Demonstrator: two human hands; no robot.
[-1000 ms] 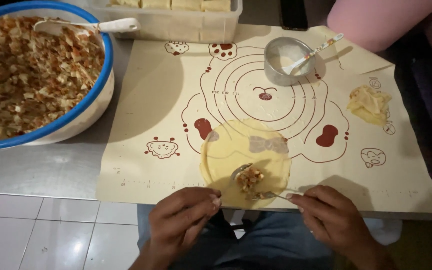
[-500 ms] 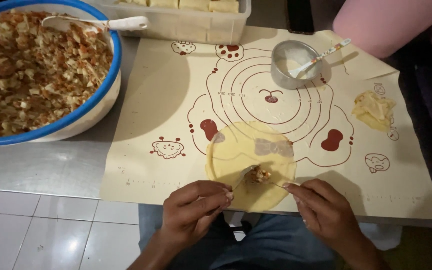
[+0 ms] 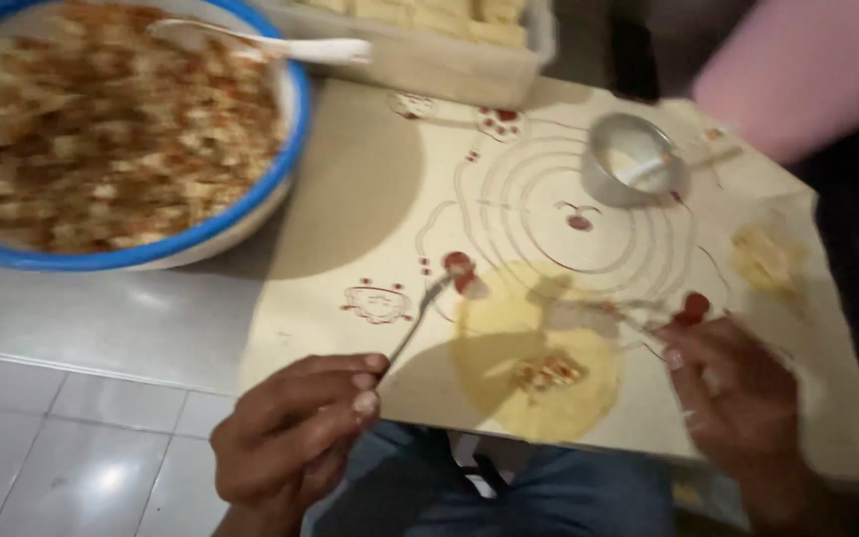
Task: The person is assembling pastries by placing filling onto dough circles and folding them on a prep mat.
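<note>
**Filling sat on the dough round, not yet folded**

A flat yellow dough round (image 3: 534, 368) lay on the patterned baking mat (image 3: 350, 199), with a small mound of filling (image 3: 547, 371) on it. The left hand (image 3: 295, 438) pinched a spoon (image 3: 418, 318); the right hand (image 3: 738, 398) was blurred, its grip unclear. The bowl of filling (image 3: 101, 139) stood far left, quite full.
</note>
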